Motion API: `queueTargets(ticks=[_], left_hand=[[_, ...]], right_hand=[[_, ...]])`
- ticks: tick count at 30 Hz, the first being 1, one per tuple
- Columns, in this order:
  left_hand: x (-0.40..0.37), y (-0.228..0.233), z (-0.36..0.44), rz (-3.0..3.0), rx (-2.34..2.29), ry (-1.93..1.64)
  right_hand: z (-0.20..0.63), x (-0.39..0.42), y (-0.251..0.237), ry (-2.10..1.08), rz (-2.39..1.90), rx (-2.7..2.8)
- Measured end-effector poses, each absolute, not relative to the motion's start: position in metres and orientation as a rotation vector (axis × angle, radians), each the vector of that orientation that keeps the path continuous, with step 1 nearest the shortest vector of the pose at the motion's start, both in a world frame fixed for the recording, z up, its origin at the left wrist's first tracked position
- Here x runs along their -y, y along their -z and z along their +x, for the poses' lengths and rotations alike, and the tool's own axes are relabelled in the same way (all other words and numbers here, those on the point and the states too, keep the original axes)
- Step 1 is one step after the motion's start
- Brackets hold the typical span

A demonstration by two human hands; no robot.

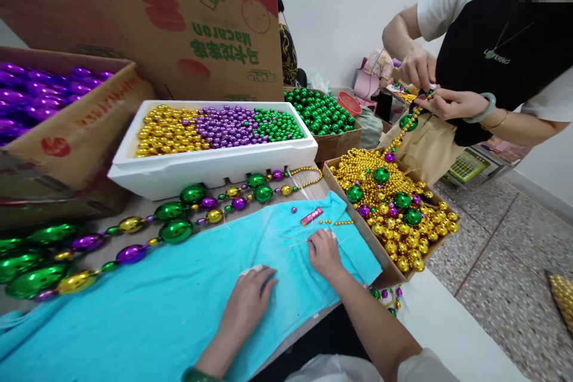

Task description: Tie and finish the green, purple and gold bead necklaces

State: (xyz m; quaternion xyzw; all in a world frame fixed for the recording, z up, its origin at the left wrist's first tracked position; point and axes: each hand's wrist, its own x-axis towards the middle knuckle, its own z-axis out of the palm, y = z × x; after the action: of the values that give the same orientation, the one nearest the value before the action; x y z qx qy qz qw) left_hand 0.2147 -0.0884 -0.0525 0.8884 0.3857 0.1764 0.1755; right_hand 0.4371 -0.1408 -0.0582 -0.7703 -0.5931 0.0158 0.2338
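My left hand (253,295) rests on a turquoise towel (188,292), thumb apart from the fingers, with nothing seen in it. White wrapping covers some of its fingertips. Further right, my right hand (326,252) has its fingers curled together at thin white thread (293,242) lying loose on the cloth. Just beyond it are a few small gold beads (344,222), a pink-red label (311,216) and one purple bead (294,209). A long strand of green, purple and gold beads (176,231) lies along the towel's far edge.
A white foam box (215,170) holds small gold, purple and green beads. Cartons of purple beads (49,92), green beads (320,110) and gold beads (394,227) stand around. At right, a co-worker's hands (430,86) hold a bead strand above the gold carton.
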Motion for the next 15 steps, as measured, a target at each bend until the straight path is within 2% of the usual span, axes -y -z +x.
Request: queueTargets(ticks=[15], left_hand=[[0.0884, 0.0516, 0.2172, 2.495, -1.090, -0.475]], right_hand=[[0.4374, 0.1418, 0.0565, -0.046, -2.114, 1.630]])
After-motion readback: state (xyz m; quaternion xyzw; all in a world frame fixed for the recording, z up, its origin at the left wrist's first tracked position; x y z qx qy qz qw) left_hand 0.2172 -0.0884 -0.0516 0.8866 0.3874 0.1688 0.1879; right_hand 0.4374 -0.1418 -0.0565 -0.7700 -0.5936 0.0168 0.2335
